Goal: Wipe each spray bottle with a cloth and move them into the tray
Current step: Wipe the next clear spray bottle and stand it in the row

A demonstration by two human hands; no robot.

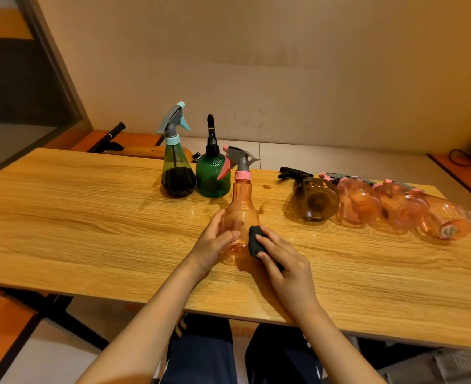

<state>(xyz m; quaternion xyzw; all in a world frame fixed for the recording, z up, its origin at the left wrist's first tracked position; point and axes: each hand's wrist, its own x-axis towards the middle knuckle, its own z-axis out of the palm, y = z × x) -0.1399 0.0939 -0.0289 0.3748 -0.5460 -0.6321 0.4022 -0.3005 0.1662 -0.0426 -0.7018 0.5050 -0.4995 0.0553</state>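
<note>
Grip, left hand [215, 242]: we've got fingers & thumb curled round the belly of the orange spray bottle [240, 217], holding it upright on the wooden table [90, 217].
Grip, right hand [281, 261]: pinching a dark cloth [255, 242], folded small, pressed flat vs the bottle's right side, low on the body.
Bottle in hand: clear orange, pink collar & trigger, grey head; nozzle points left. It's dead centre, just in front of us.
Beyond the grip, left: 2 bottles standing, a dark-bottomed one w/ teal trigger [177, 162] and a green ribbed bottle [212, 173] w/ black top, side by side, touching or nearly.
Right of the grip: 4 bottles lying on their sides in a row, an amber one w/ black trigger [312, 200] nearest, then three pink/orange ones [403, 206] running to the table's right end.
Tray: not clearly in view. A pale edge shows past the far-right bottle; can't tell if that's it.
Progress: we judge we're mid-wipe on this bottle. Which of the others are done we can't say; none visibly sits in a tray, so most of the job looks left.
Arm pose: both forearms reach fwd from the near edge, converging on the bottle; left wrist bent inward, right hand palm down over the cloth.
</note>
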